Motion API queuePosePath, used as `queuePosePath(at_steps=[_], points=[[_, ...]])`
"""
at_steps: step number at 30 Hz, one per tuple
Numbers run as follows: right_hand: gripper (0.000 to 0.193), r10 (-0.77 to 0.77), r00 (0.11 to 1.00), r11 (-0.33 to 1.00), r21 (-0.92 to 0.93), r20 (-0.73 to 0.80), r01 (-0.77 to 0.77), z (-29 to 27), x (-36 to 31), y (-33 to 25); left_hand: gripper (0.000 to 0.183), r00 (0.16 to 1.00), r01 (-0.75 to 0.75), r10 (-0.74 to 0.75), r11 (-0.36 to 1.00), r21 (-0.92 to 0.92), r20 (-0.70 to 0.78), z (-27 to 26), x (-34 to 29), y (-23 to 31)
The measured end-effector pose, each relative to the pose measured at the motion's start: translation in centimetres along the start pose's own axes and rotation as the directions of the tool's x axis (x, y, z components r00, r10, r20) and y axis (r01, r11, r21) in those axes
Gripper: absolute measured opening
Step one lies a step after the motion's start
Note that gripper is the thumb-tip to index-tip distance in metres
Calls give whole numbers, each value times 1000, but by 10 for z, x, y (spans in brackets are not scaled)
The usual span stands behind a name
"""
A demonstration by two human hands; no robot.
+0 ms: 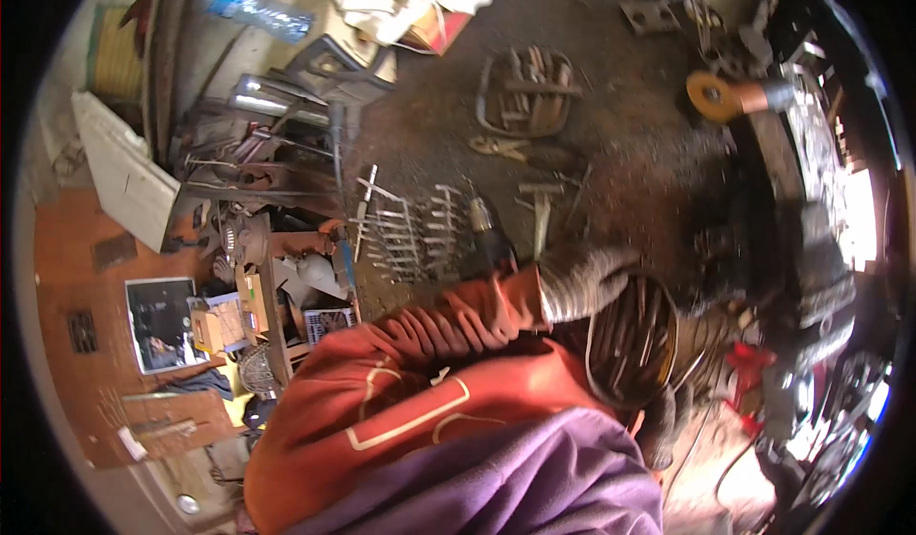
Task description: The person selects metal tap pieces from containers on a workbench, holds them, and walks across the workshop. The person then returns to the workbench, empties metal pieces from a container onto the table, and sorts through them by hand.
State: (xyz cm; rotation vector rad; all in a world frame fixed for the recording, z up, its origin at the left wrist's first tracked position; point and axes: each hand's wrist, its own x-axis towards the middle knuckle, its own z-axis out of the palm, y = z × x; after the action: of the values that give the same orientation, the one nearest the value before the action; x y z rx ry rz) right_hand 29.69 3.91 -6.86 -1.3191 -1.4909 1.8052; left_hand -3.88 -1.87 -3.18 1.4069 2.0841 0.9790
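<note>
On the dark, littered floor we note a hammer point(541, 215), pliers point(498, 147), rows of T-shaped metal pieces point(393, 234) and a power drill point(485, 225) (the orange sleeve point(468, 315) blocks its lower end). Farther off, a shallow tray point(485, 105) carries metal bars point(534, 86), while the round tub point(590, 354), close before the body, holds dark rods point(632, 335). We see its mouth facing the camera, oval and rods running roughly fore-and-aft, left hand point(582, 282) clasping the far rim; right hand point(658, 430) sits at the near side, grip unclear.
</note>
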Motion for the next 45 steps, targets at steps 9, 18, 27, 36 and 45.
queuePosePath(at_steps=[9, 18, 27, 36, 45], points=[[44, 177, 961, 983, 12, 212, -184, 22, 8, -70, 22, 963, 126, -134, 991, 49, 235, -15, 0, 2], [44, -17, 998, 971, -238, 59, 30, 54, 10, -87, 13, 991, 19, -16, 999, -28, 130, 3, -4, -15], [44, 39, 973, 732, -669, 226, 126, 94, 69, -122, 31, 936, 289, -295, 955, 61, 192, -83, 16, -16], [41, -157, 974, 860, -463, 164, 216, 111, 70, -127, 26, 874, 240, -133, 954, 178, -467, -204, 55, -129], [43, -281, 765, 488, -600, 580, 634, 128, 87, -136, 45, 851, 511, -428, 808, 292, -303, -212, 85, -136]])
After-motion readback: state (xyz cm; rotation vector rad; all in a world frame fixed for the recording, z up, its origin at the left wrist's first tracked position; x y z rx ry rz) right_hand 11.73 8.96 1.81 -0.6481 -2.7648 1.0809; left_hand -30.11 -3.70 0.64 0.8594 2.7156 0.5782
